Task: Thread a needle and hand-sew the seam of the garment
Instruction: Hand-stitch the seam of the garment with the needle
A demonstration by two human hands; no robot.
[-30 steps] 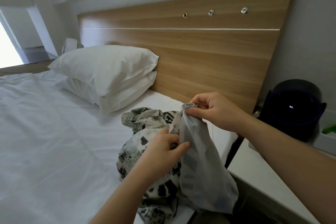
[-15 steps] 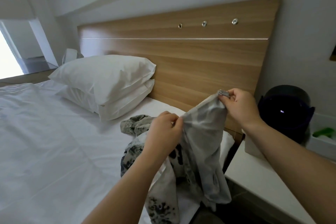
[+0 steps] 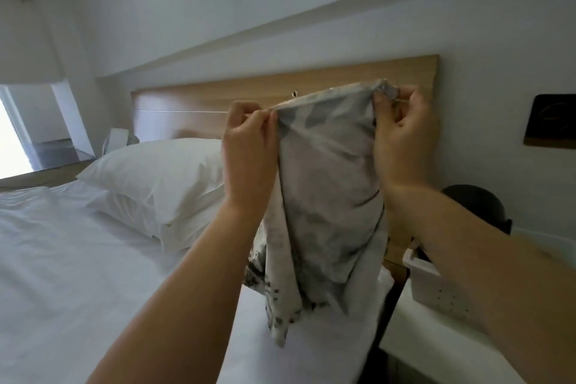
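Note:
A grey-and-white patterned garment (image 3: 327, 184) hangs in the air in front of the wooden headboard, its top edge stretched level between my hands. My left hand (image 3: 249, 146) pinches the left end of that edge. My right hand (image 3: 402, 134) pinches the right corner, where the cloth bunches. The garment's lower end trails onto the bed. No needle or thread can be made out.
White bed (image 3: 78, 274) with two stacked pillows (image 3: 162, 174) lies to the left. The wooden headboard (image 3: 193, 106) runs behind. At the right are a white bedside table (image 3: 420, 340), a white perforated basket (image 3: 436, 284) and a dark round object (image 3: 480, 203).
Both hands have lifted the garment from the bed up to headboard height and pulled its top edge taut. The camera has tilted upward.

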